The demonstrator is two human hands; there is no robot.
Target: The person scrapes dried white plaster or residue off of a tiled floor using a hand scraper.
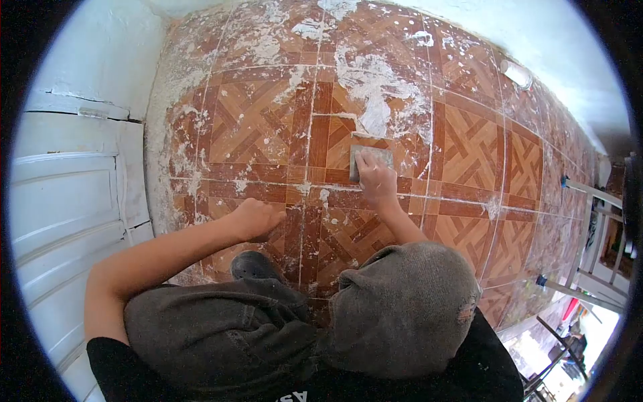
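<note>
My right hand [378, 175] is closed on a flat, grey, rectangular scraper [370, 157], held low against the wood-patterned floor tiles [249, 127]. Just beyond the blade lies a white patch of dried plaster [376, 114] with ragged edges. My left hand [260, 220] is curled into a fist above the tiles, near my knee. Nothing shows in it, and its fingertips are turned out of sight.
A white panelled door [67, 194] stands along the left. White splatter covers much of the floor. Near the right wall lies a white cylindrical container [516, 74]. Metal ladder legs [583, 295] reach onto the floor at right. My shoe [256, 265] is below my left hand.
</note>
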